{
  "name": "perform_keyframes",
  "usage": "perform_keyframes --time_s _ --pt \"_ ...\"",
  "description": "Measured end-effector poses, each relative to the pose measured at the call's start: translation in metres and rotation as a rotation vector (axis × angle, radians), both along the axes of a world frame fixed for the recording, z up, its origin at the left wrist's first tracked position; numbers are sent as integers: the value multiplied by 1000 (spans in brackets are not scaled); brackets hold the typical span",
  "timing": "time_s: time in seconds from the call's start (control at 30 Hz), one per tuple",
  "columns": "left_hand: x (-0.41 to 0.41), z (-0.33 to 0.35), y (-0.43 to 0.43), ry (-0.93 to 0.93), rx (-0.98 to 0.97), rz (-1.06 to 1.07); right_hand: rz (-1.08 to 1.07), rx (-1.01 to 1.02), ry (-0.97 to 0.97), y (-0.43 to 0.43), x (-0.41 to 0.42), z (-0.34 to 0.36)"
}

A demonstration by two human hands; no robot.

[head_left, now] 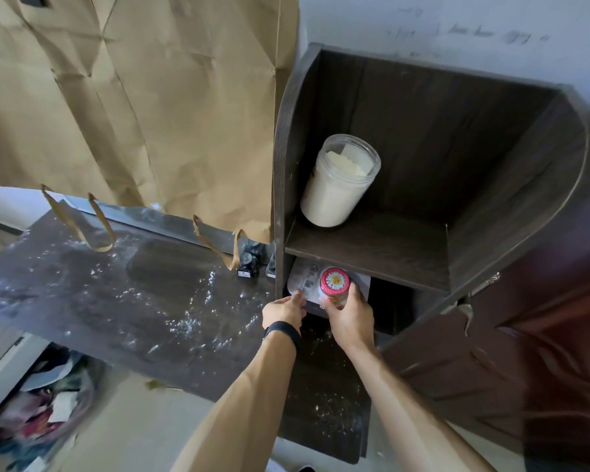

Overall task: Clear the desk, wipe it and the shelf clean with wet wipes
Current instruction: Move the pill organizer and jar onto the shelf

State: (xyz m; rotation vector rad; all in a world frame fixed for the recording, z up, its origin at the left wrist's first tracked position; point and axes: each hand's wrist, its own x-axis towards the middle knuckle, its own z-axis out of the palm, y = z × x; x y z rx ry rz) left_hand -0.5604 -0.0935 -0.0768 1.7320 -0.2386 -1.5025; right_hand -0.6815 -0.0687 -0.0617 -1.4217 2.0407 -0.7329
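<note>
Above desk (pixel 116 301), paper bag (pixel 150 114), small bottles (pixel 247 264)

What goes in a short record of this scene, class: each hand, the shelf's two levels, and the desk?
left hand: pinches the tray edge, lower level
right hand: grips the red-lid jar, lower level, over the tray
upper level: clear jar of white contents, no lid seen
desk: speckled with white dust; black bottles by the shelf left wall
bag: brown paper, left of the shelf, handles dangling over the desk
</note>
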Motion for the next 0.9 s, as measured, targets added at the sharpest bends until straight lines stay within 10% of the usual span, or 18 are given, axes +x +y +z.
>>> perform_keyframes --time_s 0.9 --pt "15 14 -2 -33 4 -160 77 12 -17 -2 4 -2"
